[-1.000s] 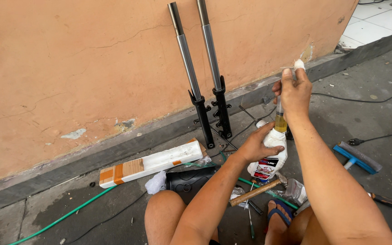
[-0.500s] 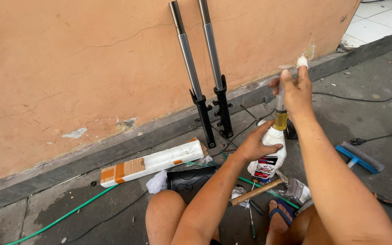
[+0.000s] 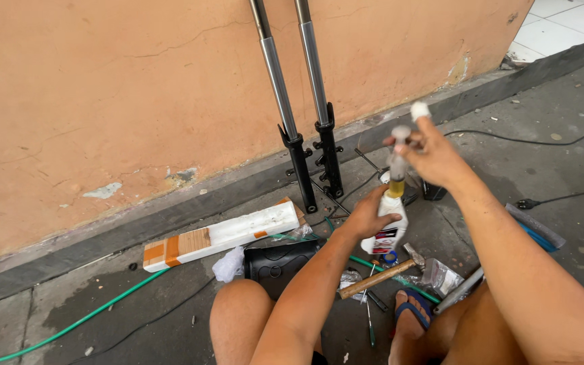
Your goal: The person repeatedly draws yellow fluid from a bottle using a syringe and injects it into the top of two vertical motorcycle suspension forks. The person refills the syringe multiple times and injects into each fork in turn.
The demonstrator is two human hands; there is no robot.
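wall: one, peach plaster (image 3: pixel 103 101), behind everything
fork tubes: two (image 3: pixel 285 115), leaning upright on the wall, black lowers on the ground
hose: one, green (image 3: pixel 69 326), along the ground
box: one long white-and-orange carton (image 3: pixel 221 234), lying flat
bottle: one, white (image 3: pixel 388 226), on the ground between the legs, long axis vertical, neck up
syringe: one (image 3: pixel 397 165), vertical, tip down into the bottle neck
left hand (image 3: pixel 366 215): wrapped round bottle
right hand (image 3: pixel 430 152): pinching syringe top

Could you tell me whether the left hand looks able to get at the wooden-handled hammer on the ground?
Probably yes. The hammer lies just below the left hand, nothing over its handle, but that hand is gripping the white bottle, so it would have to let go.
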